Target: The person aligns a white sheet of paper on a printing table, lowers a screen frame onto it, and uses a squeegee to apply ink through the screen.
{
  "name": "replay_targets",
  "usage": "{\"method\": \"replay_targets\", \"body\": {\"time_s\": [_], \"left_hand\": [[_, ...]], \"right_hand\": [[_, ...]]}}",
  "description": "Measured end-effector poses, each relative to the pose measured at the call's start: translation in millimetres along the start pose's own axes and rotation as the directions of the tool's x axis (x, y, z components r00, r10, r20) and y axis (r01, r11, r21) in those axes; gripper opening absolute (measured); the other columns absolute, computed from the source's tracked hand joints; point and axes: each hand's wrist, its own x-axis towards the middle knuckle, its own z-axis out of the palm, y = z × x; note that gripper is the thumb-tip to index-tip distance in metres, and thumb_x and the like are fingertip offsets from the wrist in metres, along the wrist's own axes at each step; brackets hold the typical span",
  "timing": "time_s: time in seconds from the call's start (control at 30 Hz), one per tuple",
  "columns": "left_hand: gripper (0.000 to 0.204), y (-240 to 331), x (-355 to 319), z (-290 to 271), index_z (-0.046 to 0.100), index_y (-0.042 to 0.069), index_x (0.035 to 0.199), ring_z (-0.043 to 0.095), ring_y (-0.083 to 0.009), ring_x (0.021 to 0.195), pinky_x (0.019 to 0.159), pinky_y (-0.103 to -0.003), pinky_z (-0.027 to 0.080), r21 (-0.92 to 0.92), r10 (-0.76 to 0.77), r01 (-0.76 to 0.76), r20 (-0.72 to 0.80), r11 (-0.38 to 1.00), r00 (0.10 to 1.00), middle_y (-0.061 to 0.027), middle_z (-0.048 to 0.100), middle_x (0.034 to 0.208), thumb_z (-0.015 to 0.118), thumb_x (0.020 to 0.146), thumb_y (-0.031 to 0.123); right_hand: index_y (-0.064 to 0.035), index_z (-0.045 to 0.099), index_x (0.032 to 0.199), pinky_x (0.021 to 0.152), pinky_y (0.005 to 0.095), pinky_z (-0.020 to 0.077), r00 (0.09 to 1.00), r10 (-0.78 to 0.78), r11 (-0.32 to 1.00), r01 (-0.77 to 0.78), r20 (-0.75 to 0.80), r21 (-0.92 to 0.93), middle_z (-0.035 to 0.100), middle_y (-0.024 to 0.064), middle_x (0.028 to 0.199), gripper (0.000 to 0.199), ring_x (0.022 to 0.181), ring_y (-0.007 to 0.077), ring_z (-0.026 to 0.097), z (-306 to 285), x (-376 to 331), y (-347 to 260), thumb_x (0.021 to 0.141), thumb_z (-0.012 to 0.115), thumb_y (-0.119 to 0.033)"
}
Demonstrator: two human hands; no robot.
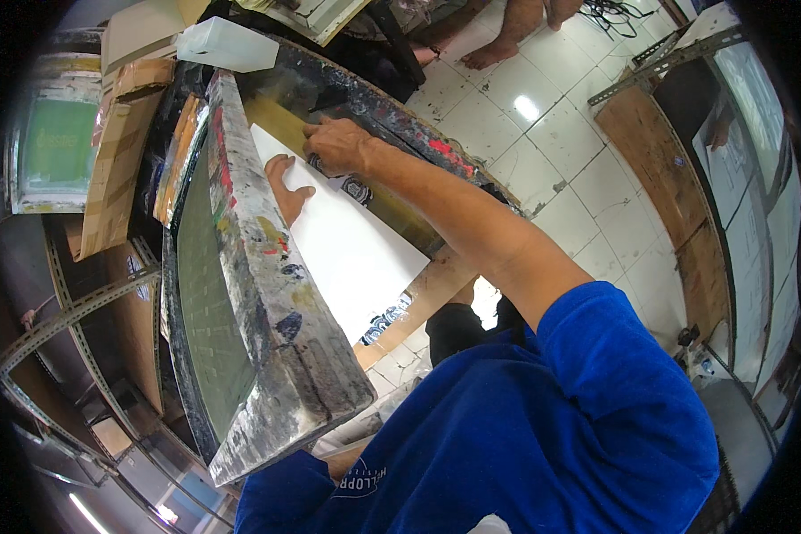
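Note:
A white sheet point(351, 254) lies on the work table, with dark blue-and-white patterned print at its near corner and a small dark printed patch by its right edge. My left hand point(287, 189) comes out from behind a raised screen-printing frame point(271, 276) and rests on the sheet's left side, thumb and fingers apart. The frame hides most of my left forearm. My right hand point(338, 147) is at the sheet's far right edge with its fingers curled. What those fingers grip, if anything, is hidden under the hand.
A translucent plastic container point(227, 46) stands at the frame's far end. Cardboard point(120, 151) and another framed green screen point(58, 138) are at the left, above a metal rack point(80, 316). Another person's bare foot point(491, 53) is on the tiled floor point(561, 169) beyond the table.

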Motion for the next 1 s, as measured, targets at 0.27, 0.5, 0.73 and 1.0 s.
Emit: {"method": "replay_targets", "body": {"time_s": [0.27, 0.5, 0.73, 1.0], "left_hand": [[0.063, 0.8, 2.3, -0.8, 0.06, -0.003, 0.114, 0.049, -0.0289, 0.123, 0.106, -0.036, 0.039, -0.037, 0.012, -0.012, 0.002, 0.999, 1.0, -0.0127, 0.052, 0.131, 0.083, 0.056, 0.003], [0.064, 2.6, -0.2, -0.3, 0.06, -0.003, 0.116, 0.049, -0.028, 0.122, 0.105, -0.035, 0.039, -0.013, -0.004, 0.004, -0.007, 1.0, 1.0, -0.0119, 0.052, 0.13, 0.083, 0.057, 0.002], [0.065, 4.0, 0.0, -1.0, 0.059, -0.003, 0.117, 0.05, -0.0277, 0.122, 0.105, -0.035, 0.04, 0.001, 0.013, -0.013, -0.018, 1.0, 1.0, -0.0117, 0.052, 0.13, 0.084, 0.057, 0.002], [0.064, -0.5, 0.5, 1.0, 0.06, -0.003, 0.115, 0.05, -0.0295, 0.122, 0.105, -0.036, 0.04, -0.046, -0.005, 0.005, 0.002, 0.999, 1.0, -0.0126, 0.052, 0.131, 0.083, 0.056, 0.001]], "right_hand": [[-0.015, 0.071, 0.099, 0.078, 0.0394, 0.0527, 1.0, 0.022, 0.995, -0.02, -0.02, 0.097, 0.063, 0.0093, 0.103, 0.034, 0.096, 0.0303, 0.063, 1.3, 6.7, 6.1, 0.065, 0.07, -0.016], [-0.0107, 0.067, 0.103, 0.075, 0.0402, 0.0533, 0.991, 0.106, 0.99, -0.098, -0.077, 0.101, 0.063, 0.0131, 0.101, 0.037, 0.094, 0.0307, 0.064, 8.2, 15.1, 4.3, 0.066, 0.071, -0.015], [-0.0055, 0.061, 0.106, 0.075, 0.0404, 0.0543, 0.964, 0.223, 0.973, -0.211, -0.147, 0.091, 0.064, 0.0146, 0.101, 0.044, 0.094, 0.032, 0.064, 9.0, 15.6, -5.1, 0.066, 0.075, -0.019], [-0.0048, 0.055, 0.11, 0.08, 0.0394, 0.0537, 0.965, 0.255, 0.964, -0.25, -0.055, 0.09, 0.061, 0.0143, 0.108, 0.046, 0.103, 0.0314, 0.059, 3.8, 6.0, -14.6, 0.069, 0.073, -0.015]]}}
